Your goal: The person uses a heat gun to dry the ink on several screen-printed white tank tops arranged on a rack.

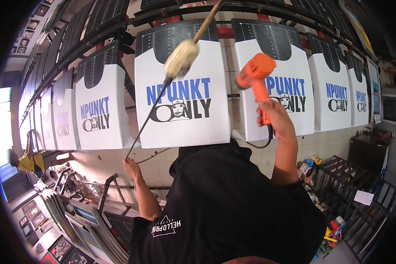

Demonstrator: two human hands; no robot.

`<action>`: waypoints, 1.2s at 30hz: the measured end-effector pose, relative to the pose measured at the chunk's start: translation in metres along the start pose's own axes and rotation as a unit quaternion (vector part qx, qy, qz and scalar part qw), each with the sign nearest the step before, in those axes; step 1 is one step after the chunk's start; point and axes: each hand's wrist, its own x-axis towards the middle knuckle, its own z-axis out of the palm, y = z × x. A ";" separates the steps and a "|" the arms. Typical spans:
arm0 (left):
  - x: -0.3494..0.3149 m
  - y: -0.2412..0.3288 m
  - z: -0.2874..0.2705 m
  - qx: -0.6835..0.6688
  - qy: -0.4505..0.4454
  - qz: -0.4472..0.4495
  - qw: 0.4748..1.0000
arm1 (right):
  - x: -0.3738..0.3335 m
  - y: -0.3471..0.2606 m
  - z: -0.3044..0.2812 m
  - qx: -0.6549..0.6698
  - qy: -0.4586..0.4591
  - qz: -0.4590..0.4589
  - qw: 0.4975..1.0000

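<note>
My right hand (276, 115) grips the handle of an orange heat gun (259, 70), its nozzle pointing left over the gap between two white T-shirts. Down at the lower left, my left hand (131, 168) is closed on a black power cable (148, 115). That cable runs up to a cream-coloured block (182, 56), apparently a taped socket, hanging at the end of a wooden pole (208, 21). Behind the cable, a white T-shirt (185, 135) with blue and black lettering and a capped face lies on a black board (176, 31). A similar printed T-shirt (251, 125) is behind the heat gun.
More printed T-shirts (102, 86) on boards line up left and right. A dark metal rack (354, 176) stands at the lower right beside paint containers (310, 163). Framed screens (86, 229) lean at the lower left. A yellow cloth bag (31, 160) hangs at the far left.
</note>
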 end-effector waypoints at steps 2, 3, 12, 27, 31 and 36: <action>0.016 -0.026 -0.016 0.018 0.028 -0.016 0.999 | -0.005 0.007 0.026 0.021 -0.067 0.030 0.997; 0.036 -0.047 -0.021 0.043 0.056 -0.002 0.998 | -0.006 0.008 0.041 0.048 -0.096 0.048 0.993; 0.238 -0.175 -0.075 -0.039 0.093 -0.167 0.981 | 0.023 0.011 0.167 0.082 -0.082 0.015 0.993; 0.402 -0.126 -0.069 -0.096 0.128 -0.142 0.977 | 0.036 0.013 0.174 -0.080 0.094 -0.016 0.992; 0.429 -0.154 -0.087 -0.059 0.147 -0.082 0.984 | 0.040 0.018 0.185 -0.068 0.076 -0.026 0.994; 0.429 -0.146 -0.077 -0.088 0.116 -0.065 0.987 | 0.039 0.015 0.189 -0.063 0.104 -0.027 0.992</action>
